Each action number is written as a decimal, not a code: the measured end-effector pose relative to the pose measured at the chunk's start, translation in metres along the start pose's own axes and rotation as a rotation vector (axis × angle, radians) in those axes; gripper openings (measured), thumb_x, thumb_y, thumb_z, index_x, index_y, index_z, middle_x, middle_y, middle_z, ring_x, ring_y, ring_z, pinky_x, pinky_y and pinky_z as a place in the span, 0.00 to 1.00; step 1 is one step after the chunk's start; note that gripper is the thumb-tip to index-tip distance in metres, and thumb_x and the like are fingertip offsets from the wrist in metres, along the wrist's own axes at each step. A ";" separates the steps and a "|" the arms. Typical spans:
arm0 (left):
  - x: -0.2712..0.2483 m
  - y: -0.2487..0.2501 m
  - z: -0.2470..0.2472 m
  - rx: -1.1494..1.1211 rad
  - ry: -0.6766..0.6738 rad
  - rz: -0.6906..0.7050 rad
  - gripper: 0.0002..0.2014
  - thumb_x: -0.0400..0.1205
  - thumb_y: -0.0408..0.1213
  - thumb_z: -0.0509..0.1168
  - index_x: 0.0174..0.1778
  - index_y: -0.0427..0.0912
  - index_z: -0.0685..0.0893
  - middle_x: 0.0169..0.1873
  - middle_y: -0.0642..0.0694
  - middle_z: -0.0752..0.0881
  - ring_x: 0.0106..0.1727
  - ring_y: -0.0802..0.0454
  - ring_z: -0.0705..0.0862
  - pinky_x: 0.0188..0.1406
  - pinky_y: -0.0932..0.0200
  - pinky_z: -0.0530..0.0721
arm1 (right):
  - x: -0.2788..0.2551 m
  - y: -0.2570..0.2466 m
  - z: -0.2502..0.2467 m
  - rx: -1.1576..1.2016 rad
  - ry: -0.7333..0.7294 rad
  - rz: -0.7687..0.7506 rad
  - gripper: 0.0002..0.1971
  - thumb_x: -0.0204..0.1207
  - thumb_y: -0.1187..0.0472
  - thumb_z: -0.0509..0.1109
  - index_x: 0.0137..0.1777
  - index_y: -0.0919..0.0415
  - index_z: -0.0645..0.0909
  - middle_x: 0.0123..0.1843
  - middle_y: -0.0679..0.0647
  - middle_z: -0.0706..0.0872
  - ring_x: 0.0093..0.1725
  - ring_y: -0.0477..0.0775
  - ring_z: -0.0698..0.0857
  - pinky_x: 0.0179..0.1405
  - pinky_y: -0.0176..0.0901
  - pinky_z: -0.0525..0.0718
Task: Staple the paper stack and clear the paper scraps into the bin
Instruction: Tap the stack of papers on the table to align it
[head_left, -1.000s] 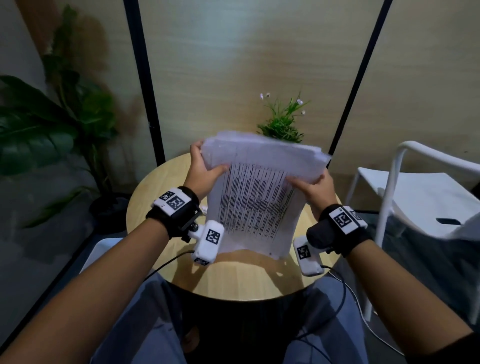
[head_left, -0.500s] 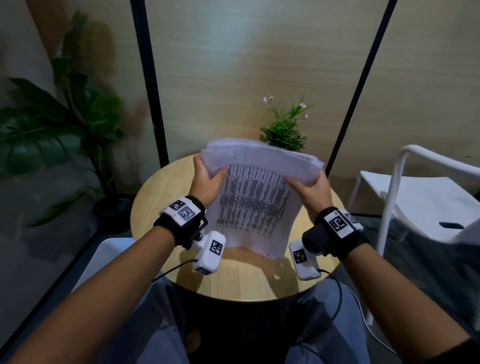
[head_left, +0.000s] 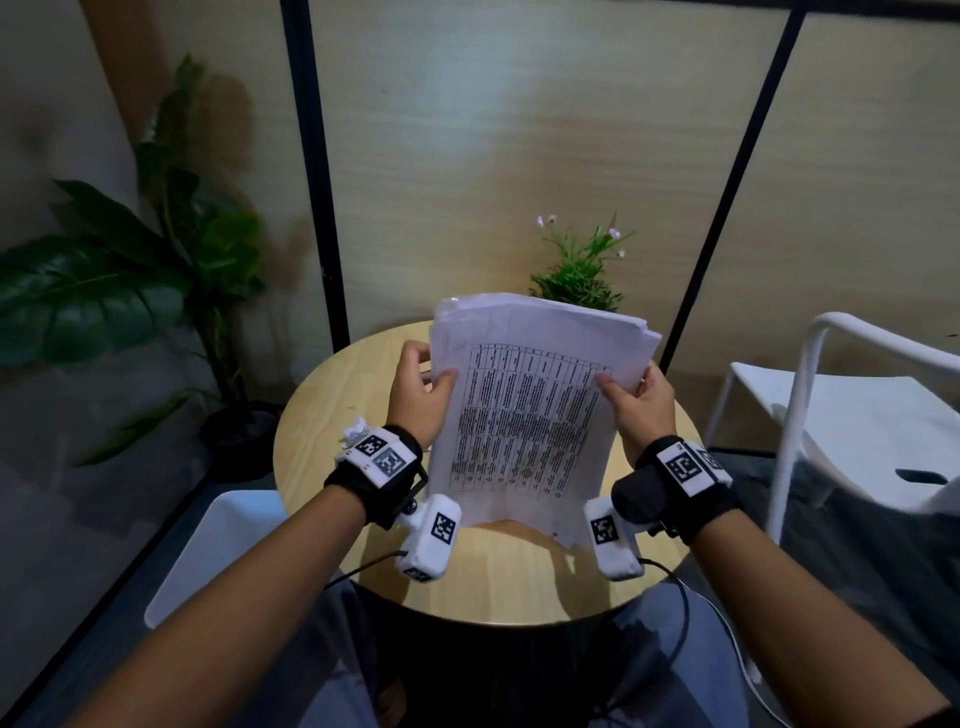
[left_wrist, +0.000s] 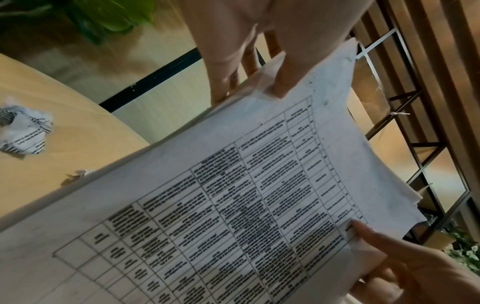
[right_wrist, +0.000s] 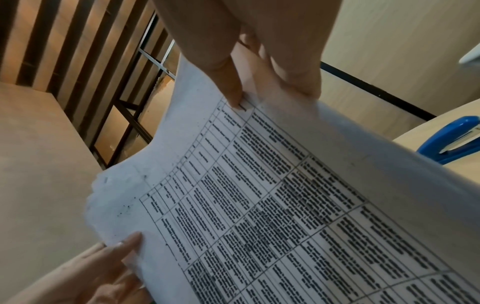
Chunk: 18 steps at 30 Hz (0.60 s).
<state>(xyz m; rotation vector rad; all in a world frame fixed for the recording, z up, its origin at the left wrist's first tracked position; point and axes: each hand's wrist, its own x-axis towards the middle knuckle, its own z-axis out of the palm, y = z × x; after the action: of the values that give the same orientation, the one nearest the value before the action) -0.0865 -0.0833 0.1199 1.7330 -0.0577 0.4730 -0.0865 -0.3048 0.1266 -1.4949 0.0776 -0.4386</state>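
A white paper stack (head_left: 530, 410) with a printed table stands upright on its bottom edge on the round wooden table (head_left: 332, 415). My left hand (head_left: 423, 392) grips its left side, thumb on the front. My right hand (head_left: 631, 392) grips its right side, thumb on the front sheet. The wrist views show the paper stack (left_wrist: 233, 205) (right_wrist: 272, 205) close up between thumb and fingers. A crumpled paper scrap (left_wrist: 23, 131) and a small scrap (left_wrist: 80, 173) lie on the table left of the stack. A blue stapler (right_wrist: 451, 139) lies on the table to the right, hidden in the head view.
A small potted plant (head_left: 576, 275) stands behind the stack at the table's far edge. A white chair (head_left: 841, 415) is to the right, a large leafy plant (head_left: 130, 270) on the floor at left. A white bin (head_left: 218, 556) stands low at left of the table.
The stack has been lowered slightly and stands more squarely on the table. Both hands keep their grip on its sides.
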 end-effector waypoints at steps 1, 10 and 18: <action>-0.001 -0.001 0.000 -0.014 -0.010 0.001 0.07 0.81 0.32 0.65 0.49 0.43 0.72 0.51 0.43 0.82 0.54 0.38 0.84 0.51 0.45 0.86 | 0.000 0.000 0.000 0.004 -0.001 0.001 0.17 0.76 0.74 0.66 0.64 0.64 0.75 0.55 0.59 0.82 0.54 0.57 0.82 0.52 0.46 0.82; 0.001 0.002 -0.008 -0.118 -0.063 0.038 0.13 0.83 0.26 0.61 0.46 0.51 0.83 0.41 0.54 0.87 0.38 0.61 0.86 0.50 0.49 0.87 | 0.004 0.000 -0.003 0.036 -0.034 0.002 0.21 0.72 0.73 0.72 0.62 0.57 0.75 0.58 0.60 0.83 0.60 0.61 0.83 0.62 0.61 0.82; 0.000 0.016 -0.005 -0.137 -0.191 0.037 0.40 0.77 0.11 0.54 0.80 0.45 0.45 0.61 0.50 0.70 0.50 0.61 0.79 0.35 0.81 0.82 | 0.003 -0.012 0.008 0.044 -0.083 -0.047 0.18 0.74 0.74 0.68 0.61 0.59 0.73 0.53 0.56 0.84 0.62 0.67 0.82 0.65 0.68 0.79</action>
<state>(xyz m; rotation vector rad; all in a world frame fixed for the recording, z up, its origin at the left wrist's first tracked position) -0.0924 -0.0821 0.1352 1.6395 -0.2542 0.3214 -0.0842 -0.2987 0.1391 -1.4724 -0.0322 -0.4131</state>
